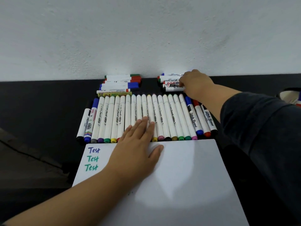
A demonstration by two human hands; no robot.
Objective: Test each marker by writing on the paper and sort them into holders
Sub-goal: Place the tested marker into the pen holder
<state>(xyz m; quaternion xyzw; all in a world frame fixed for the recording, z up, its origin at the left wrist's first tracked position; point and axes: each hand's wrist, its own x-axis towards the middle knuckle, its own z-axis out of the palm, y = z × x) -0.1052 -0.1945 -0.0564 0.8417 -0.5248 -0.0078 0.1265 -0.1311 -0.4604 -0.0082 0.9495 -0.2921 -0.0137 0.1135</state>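
Left hand (138, 149): flat, fingers straight, resting on paper (187, 176) and marker row (162, 115)
Right hand (195, 84): fingers curled on marker (173, 89) in far right pile

There is one view only, from a wide-angle camera worn on the person's head. It looks forward and steeply down over the dark surface (40, 98), facing a pale wall (146, 33) that fills the upper third. It sits close: both forearms enter from the bottom and right edges, and straight lines bow slightly toward the frame's borders.
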